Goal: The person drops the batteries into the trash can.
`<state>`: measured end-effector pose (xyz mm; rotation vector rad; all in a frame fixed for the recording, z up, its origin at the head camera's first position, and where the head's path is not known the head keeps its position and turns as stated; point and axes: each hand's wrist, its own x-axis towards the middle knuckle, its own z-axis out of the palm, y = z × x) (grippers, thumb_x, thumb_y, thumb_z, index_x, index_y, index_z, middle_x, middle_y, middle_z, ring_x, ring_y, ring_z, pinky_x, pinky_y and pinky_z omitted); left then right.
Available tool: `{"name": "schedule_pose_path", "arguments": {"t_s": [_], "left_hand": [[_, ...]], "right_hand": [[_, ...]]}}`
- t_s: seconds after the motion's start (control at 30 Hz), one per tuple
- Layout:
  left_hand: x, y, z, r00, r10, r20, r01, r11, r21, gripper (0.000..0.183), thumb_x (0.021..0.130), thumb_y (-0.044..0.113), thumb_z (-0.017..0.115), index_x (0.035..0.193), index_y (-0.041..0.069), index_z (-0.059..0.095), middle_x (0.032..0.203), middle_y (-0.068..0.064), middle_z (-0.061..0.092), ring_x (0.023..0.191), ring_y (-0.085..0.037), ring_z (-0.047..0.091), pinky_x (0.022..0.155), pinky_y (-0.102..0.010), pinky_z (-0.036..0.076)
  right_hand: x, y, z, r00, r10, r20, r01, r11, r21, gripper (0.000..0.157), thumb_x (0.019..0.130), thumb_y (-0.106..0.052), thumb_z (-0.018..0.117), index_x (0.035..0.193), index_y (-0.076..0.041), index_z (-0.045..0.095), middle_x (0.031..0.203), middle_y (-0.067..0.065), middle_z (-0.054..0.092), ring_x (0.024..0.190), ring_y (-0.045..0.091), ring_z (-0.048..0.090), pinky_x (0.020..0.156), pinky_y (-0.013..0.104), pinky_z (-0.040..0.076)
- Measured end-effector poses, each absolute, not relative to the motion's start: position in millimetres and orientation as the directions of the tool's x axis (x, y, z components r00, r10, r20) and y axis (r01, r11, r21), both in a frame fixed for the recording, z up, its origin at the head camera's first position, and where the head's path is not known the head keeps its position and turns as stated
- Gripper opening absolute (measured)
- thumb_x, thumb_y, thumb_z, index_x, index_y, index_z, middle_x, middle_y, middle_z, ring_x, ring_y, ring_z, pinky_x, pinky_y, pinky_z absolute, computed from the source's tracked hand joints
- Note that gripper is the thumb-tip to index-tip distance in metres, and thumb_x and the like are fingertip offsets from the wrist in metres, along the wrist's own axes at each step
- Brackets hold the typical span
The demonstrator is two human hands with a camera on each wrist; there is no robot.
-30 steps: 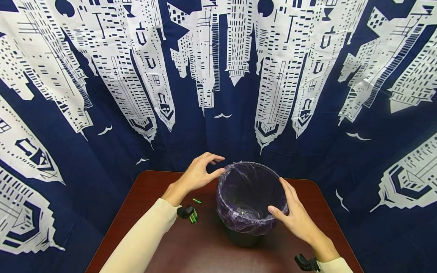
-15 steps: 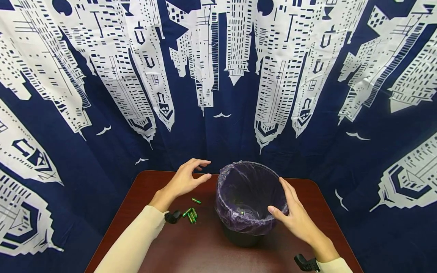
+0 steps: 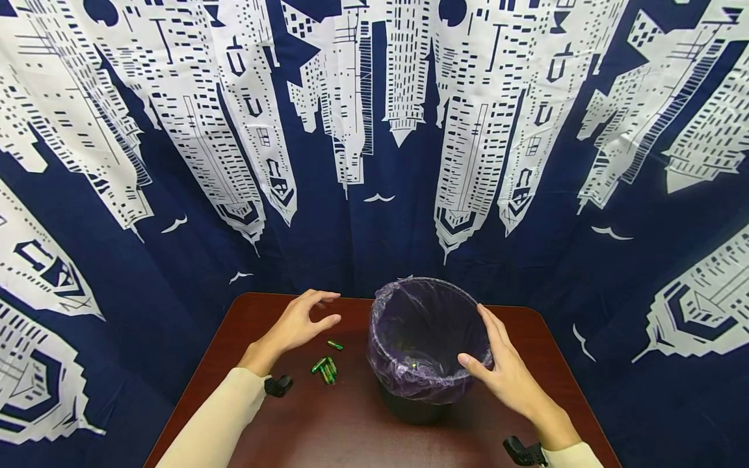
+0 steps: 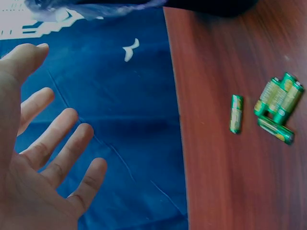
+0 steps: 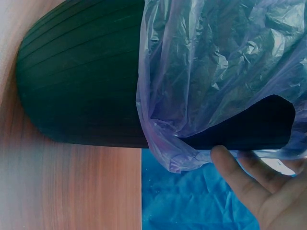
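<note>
A dark trash can point(image 3: 412, 409), lined with a translucent purple bag point(image 3: 404, 380), stands upright on the table. My right hand point(image 3: 506, 370) rests against its right rim, fingers fairly straight along the bag; in the right wrist view, fingertips point(image 5: 220, 155) lie right at the can's side. To the left of the can, my left hand point(image 3: 295, 323) hovers with nothing in it, fingers spread and relaxed. Below and right of that hand lie green AA-style batteries: one alone point(image 3: 335, 345) and a small cluster point(image 3: 325, 370), also in the left wrist view point(image 4: 278, 103). A small greenish spot shows inside the can.
The reddish-brown wooden table point(image 3: 339, 435) ends at its back edge, close behind the can. Beyond it hangs a navy curtain point(image 3: 328, 240) printed with white upside-down city buildings. Each wrist wears a black camera band.
My left hand has moved away from the can's left rim, leftward and toward me, uncovering the battery cluster. My right hand stays at the right rim, and the can stands practically where it was.
</note>
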<state>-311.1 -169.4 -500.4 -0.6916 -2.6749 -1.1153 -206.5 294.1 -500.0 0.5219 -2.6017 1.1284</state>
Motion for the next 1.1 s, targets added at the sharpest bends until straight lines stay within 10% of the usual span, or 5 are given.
{"name": "schedule_pose_path", "arguments": {"t_s": [1.1], "left_hand": [[-294.0, -211.8, -609.9, -0.899, 0.427, 0.094, 0.386, 0.674, 0.629, 0.055, 0.101, 0.025, 0.094, 0.151, 0.010, 0.073, 0.139, -0.017, 0.075, 0.121, -0.037, 0.074, 0.103, -0.058, 0.066]], "right_hand": [[-204.5, 293.7, -499.1, -0.912, -0.211, 0.351, -0.398, 0.656, -0.641, 0.110, 0.101, -0.039, 0.084, 0.187, -0.014, 0.021, 0.191, 0.021, 0.025, 0.172, 0.060, 0.033, 0.124, 0.095, 0.033]]}}
